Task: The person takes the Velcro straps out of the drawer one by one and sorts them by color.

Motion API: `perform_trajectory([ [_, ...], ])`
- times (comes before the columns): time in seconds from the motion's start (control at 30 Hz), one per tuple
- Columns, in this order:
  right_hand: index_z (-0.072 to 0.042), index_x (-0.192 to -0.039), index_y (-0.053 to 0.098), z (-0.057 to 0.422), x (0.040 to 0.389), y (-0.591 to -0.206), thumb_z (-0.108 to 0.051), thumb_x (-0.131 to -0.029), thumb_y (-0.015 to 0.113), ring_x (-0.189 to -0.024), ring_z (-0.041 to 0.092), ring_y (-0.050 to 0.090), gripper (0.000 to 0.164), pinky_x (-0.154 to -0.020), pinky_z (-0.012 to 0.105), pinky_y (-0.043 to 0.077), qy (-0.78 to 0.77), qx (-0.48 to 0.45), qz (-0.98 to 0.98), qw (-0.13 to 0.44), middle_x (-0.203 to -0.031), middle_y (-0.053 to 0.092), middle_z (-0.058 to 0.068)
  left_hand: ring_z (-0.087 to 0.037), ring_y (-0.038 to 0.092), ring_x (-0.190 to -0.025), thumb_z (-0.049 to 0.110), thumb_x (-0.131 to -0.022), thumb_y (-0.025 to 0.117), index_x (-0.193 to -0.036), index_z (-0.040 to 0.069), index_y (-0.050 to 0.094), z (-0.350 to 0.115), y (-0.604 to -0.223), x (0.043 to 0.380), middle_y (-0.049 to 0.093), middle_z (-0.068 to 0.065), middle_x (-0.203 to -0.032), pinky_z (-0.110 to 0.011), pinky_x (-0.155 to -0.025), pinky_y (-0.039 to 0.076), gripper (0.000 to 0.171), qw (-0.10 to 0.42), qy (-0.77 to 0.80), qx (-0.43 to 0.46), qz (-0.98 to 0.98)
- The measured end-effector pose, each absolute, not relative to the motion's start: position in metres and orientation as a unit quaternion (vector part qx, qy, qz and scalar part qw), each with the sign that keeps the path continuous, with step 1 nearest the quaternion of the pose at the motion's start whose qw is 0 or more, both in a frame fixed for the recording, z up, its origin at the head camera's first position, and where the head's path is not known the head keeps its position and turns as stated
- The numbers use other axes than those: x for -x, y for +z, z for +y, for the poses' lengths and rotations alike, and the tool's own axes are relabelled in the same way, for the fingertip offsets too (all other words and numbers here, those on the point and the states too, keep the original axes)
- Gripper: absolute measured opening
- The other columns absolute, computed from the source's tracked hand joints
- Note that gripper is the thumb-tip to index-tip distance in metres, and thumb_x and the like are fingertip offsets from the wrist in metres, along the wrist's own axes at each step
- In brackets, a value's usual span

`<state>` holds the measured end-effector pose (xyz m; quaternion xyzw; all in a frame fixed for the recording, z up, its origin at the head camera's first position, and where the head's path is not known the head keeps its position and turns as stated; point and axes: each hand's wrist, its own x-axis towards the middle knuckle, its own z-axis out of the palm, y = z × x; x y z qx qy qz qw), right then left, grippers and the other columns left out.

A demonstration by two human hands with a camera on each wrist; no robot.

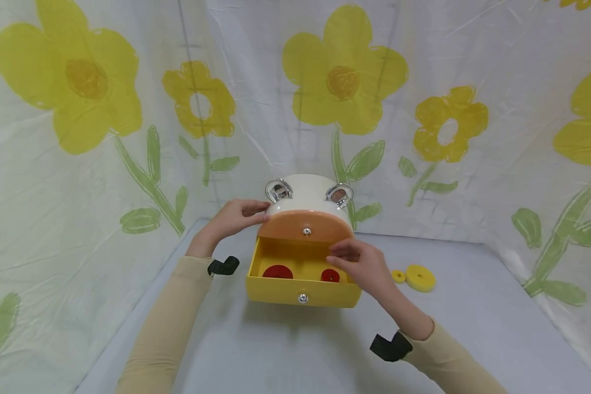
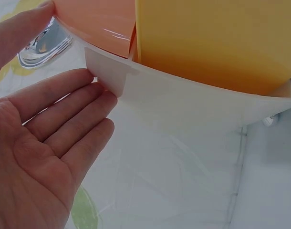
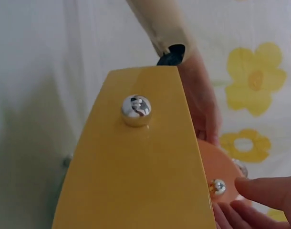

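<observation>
A white animal-shaped drawer box has two silver ear-like rings and an orange upper drawer front with a silver knob. Its yellow lower drawer is pulled out. Inside lie a larger red disc and a smaller red disc. My left hand rests against the box's left side; in the left wrist view its thumb touches the orange edge and its nearly straight fingers reach the white wall. My right hand, fingers relaxed, hovers over the drawer's right side, holding nothing.
A small yellow disc and a larger yellow disc lie on the pale table, right of the box. Behind hangs a white curtain with yellow flowers. The drawer's silver knob sticks out toward the front.
</observation>
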<state>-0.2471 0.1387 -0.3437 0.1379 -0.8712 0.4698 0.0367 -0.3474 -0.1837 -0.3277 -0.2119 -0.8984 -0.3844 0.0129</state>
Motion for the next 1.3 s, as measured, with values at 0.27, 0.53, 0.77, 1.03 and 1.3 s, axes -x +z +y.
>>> perform_trajectory([
  [0.27, -0.011, -0.103, 0.069, 0.134, 0.264, -0.338, -0.022, -0.082, 0.075, -0.091, 0.017, 0.068, 0.024, -0.084, 0.032, 0.056, 0.456, -0.145, -0.878, 0.002, -0.099, 0.07, 0.003, -0.025, 0.053, -0.126, 0.058, -0.083, 0.063, -0.135, 0.022, 0.055, -0.182, -0.33, 0.348, 0.056, -0.002, -0.136, -0.047, -0.102, 0.045, 0.064, 0.015, -0.385, 0.211, -0.899],
  [0.53, -0.007, -0.105, 0.068, 0.134, 0.269, -0.344, -0.018, -0.083, 0.074, -0.093, 0.019, 0.068, 0.025, -0.085, 0.032, 0.056, 0.461, -0.152, -0.874, -0.03, -0.1, 0.071, 0.005, -0.025, 0.051, -0.127, 0.06, -0.083, 0.062, -0.136, 0.022, 0.054, -0.179, -0.328, 0.346, 0.055, -0.002, -0.137, -0.048, -0.102, 0.044, 0.065, 0.01, -0.383, 0.208, -0.9],
  [0.77, -0.006, -0.108, 0.067, 0.129, 0.274, -0.346, -0.022, -0.082, 0.075, -0.094, 0.018, 0.068, 0.032, -0.086, 0.033, 0.056, 0.444, -0.179, -0.877, -0.042, -0.103, 0.07, 0.006, -0.025, 0.051, -0.127, 0.058, -0.084, 0.062, -0.135, 0.022, 0.055, -0.181, -0.327, 0.346, 0.055, -0.002, -0.137, -0.048, -0.102, 0.044, 0.063, 0.013, -0.384, 0.208, -0.9],
  [1.03, -0.008, -0.104, 0.069, 0.126, 0.283, -0.349, -0.023, -0.08, 0.078, -0.092, 0.016, 0.067, 0.03, -0.087, 0.032, 0.055, 0.424, -0.181, -0.884, -0.072, -0.101, 0.07, 0.004, -0.026, 0.051, -0.127, 0.059, -0.083, 0.063, -0.134, 0.022, 0.056, -0.178, -0.329, 0.347, 0.055, -0.002, -0.137, -0.047, -0.102, 0.045, 0.064, 0.007, -0.391, 0.21, -0.896],
  [1.3, -0.005, -0.102, 0.068, 0.127, 0.287, -0.347, -0.021, -0.079, 0.078, -0.092, 0.017, 0.066, 0.03, -0.087, 0.034, 0.055, 0.405, -0.188, -0.89, -0.092, -0.1, 0.071, 0.006, -0.025, 0.052, -0.127, 0.057, -0.084, 0.063, -0.135, 0.022, 0.055, -0.177, -0.329, 0.347, 0.055, -0.003, -0.137, -0.047, -0.102, 0.044, 0.063, 0.009, -0.39, 0.21, -0.896],
])
